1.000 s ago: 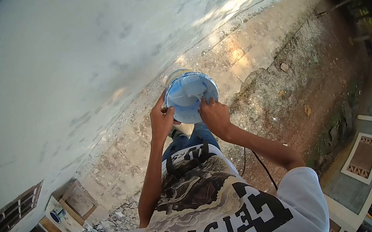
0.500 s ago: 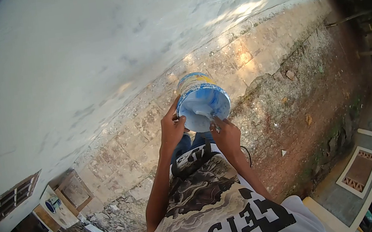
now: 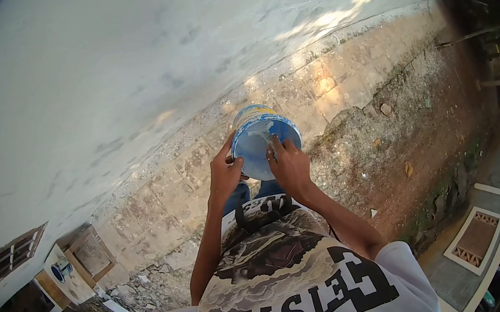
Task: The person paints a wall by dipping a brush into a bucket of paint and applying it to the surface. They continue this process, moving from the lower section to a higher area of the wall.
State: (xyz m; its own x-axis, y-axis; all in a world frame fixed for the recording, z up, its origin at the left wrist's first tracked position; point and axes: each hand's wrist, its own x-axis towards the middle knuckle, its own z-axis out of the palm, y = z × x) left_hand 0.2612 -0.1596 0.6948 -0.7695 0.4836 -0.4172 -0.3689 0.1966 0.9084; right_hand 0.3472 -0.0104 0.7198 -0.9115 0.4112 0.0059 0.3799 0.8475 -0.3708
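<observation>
A small blue bucket (image 3: 255,158), its rim and outside smeared with white, is tipped so that its mouth faces me. Along its left side, my left hand (image 3: 225,175) grips the wall, with the thumb near the rim. My right hand (image 3: 290,166) reaches over the near right of the mouth, fingers bent together and tips inside. A whitish paste (image 3: 259,128) clings to the inner wall beyond those fingertips. What the right fingers pinch is mostly hidden, and I cannot tell its kind.
A pale wall (image 3: 101,81) with grey patches rises on the left, above a worn paved strip (image 3: 167,195). Rubble and bare soil (image 3: 415,159) lie to the right. A wooden stand (image 3: 67,278) with a blue-rimmed container is at lower left. A framed panel (image 3: 478,236) is at lower right.
My right hand has moved from the bucket's near right rim further in over its mouth, fingertips now deeper inside. The bucket sits slightly more to the left, still in my left hand.
</observation>
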